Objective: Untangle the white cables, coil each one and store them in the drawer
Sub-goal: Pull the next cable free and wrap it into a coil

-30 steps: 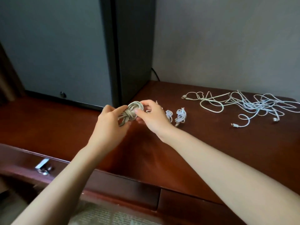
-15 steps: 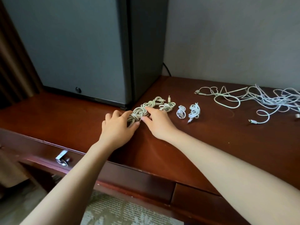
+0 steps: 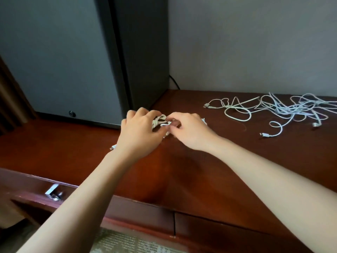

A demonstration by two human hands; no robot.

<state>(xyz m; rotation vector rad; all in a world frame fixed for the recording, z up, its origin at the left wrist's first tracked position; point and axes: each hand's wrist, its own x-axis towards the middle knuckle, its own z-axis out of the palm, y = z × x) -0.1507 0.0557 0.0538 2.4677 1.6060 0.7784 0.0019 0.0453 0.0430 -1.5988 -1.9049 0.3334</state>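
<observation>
- Left hand point(image 3: 140, 131) is laid knuckles-up over the coiled cables point(image 3: 160, 121), with its fingers curled round the cream-coloured bundle.
- Right hand point(image 3: 190, 131) is set against the same cluster from the other side, and a white coil is pinched between its thumb and fingers.
- The coiled cables are kept low on the worktop point(image 3: 200, 172), just in front of the dark cabinet point(image 3: 73, 61). Most of the cluster is hidden under the two hands, so the coils cannot be counted.
- A connector point(image 3: 113, 148) can be seen poking out beside the left wrist.
- A loose tangle point(image 3: 284, 110) of white cables is spread on the worktop well apart to the right, with several plugs lying free. None of it is coiled.
- The drawer point(image 3: 142, 216) is pulled open at the near edge, and its handle point(image 3: 52, 191) and paper lining point(image 3: 127, 241) are exposed. No cable is seen in the small part that shows.
- The task is judged to be partway done. Some cables are coiled but apparently not yet stored.
- The tangle is yet to be separated, wound and put away.
</observation>
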